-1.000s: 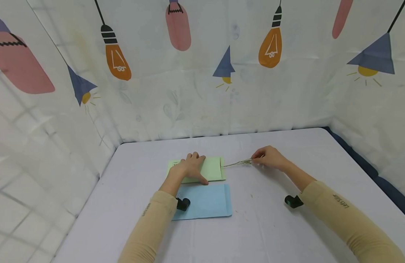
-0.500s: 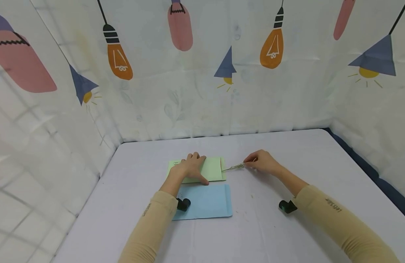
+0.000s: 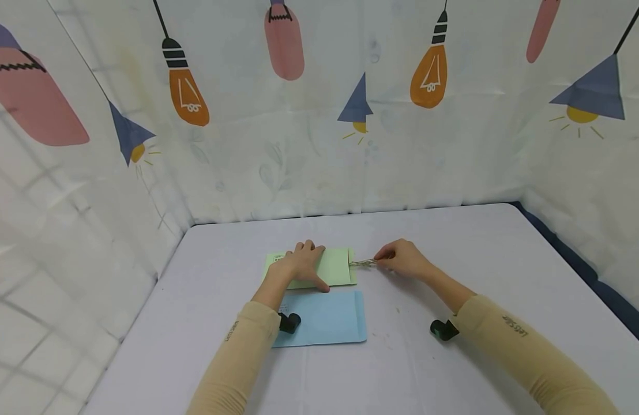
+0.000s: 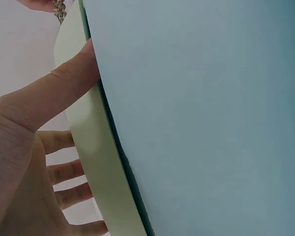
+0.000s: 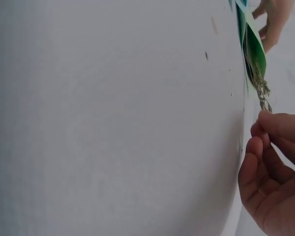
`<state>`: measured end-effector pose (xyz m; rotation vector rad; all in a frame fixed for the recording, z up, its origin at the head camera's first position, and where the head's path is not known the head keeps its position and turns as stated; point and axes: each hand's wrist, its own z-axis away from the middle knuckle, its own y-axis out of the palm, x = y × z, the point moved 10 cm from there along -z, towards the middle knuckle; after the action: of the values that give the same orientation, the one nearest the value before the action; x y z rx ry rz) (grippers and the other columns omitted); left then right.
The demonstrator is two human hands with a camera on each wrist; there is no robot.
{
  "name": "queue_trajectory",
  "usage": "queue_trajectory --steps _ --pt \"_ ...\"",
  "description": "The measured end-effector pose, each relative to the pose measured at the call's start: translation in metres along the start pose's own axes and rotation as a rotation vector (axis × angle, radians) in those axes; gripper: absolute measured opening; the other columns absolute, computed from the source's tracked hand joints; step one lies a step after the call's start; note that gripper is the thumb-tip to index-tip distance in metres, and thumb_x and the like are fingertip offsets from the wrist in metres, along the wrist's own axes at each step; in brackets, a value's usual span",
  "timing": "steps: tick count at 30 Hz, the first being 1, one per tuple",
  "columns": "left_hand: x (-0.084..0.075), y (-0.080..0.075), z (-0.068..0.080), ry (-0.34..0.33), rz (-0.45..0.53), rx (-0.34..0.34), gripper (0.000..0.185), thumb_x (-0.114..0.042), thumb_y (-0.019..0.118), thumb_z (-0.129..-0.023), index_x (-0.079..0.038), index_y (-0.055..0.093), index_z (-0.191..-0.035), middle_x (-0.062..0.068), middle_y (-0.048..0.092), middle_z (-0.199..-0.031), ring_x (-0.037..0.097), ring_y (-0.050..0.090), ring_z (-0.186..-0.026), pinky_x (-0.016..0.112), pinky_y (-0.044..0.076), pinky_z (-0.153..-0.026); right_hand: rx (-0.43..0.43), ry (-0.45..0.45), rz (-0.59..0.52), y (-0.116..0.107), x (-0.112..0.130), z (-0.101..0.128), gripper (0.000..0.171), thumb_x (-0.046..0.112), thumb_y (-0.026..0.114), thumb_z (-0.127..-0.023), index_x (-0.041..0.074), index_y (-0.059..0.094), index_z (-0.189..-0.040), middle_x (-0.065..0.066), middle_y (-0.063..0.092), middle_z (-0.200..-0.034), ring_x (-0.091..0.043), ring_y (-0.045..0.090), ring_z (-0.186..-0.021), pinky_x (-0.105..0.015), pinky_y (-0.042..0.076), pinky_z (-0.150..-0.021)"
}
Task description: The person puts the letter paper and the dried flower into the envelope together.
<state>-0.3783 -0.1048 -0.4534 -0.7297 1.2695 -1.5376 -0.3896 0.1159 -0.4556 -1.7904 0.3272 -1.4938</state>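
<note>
My left hand [image 3: 299,264] spans a pale green envelope [image 3: 336,266] on the table, its thumb at the near edge and its fingers at the far edge. In the right wrist view, the envelope's mouth [image 5: 254,51] gapes. My right hand [image 3: 401,259] pinches a thin dried plant sprig [image 3: 364,263] between thumb and forefinger. The sprig's far end lies inside the envelope's mouth; the rest sticks out to the right. Up close, its small clusters [image 5: 262,91] look brownish. A blue envelope [image 3: 324,320] lies just in front of the green one, partly under my left forearm.
A white cloth covers the table [image 3: 392,369]. Tiny dark crumbs [image 5: 206,56] are scattered on it. Printed fabric walls [image 3: 319,173] stand along the back and sides. Small black wrist cameras [image 3: 444,329] hang by both sleeves.
My right hand has moved left, toward the green envelope, and the sprig has slid further into its mouth. Less of the sprig shows now. My left hand has stayed in place.
</note>
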Motion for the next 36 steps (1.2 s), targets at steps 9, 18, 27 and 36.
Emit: queue_trajectory --steps 9,18,27,36 --pt "-0.001 -0.001 0.001 -0.005 0.009 0.002 0.111 -0.061 0.086 -0.074 -0.013 0.035 -0.16 0.016 0.038 -0.151 0.036 0.037 -0.136 0.056 0.038 -0.106 0.03 -0.024 -0.011 0.014 0.013 -0.001 0.017 0.008 0.067 -0.099 0.002 0.079 -0.11 -0.005 0.075 -0.102 -0.014 0.061 -0.078 -0.03 0.052 -0.067" --pt "0.0 0.0 0.0 -0.017 0.005 -0.001 0.111 -0.06 0.087 -0.074 -0.014 0.035 -0.16 0.016 0.038 -0.151 0.036 0.037 -0.136 0.056 0.037 -0.107 0.043 -0.026 -0.015 0.026 0.019 -0.005 0.014 0.008 0.069 -0.097 0.006 0.08 -0.105 0.0 0.073 -0.093 -0.014 0.06 -0.072 -0.031 0.051 -0.063" --pt "0.002 0.001 -0.002 -0.021 0.005 0.005 0.111 -0.061 0.086 -0.074 -0.015 0.035 -0.16 0.015 0.038 -0.151 0.035 0.037 -0.136 0.056 0.037 -0.107 0.06 -0.029 -0.034 0.034 0.032 -0.011 0.007 0.006 0.073 -0.094 0.006 0.078 -0.099 0.001 0.072 -0.089 -0.014 0.059 -0.07 -0.03 0.052 -0.063" --pt "0.0 0.001 -0.002 -0.027 0.021 0.012 0.111 -0.061 0.086 -0.074 -0.014 0.035 -0.161 0.015 0.038 -0.152 0.035 0.036 -0.136 0.057 0.036 -0.108 0.051 -0.009 -0.078 0.042 0.037 -0.016 0.005 0.004 0.074 -0.092 0.005 0.071 -0.096 -0.001 0.068 -0.084 -0.016 0.06 -0.072 -0.029 0.052 -0.064"
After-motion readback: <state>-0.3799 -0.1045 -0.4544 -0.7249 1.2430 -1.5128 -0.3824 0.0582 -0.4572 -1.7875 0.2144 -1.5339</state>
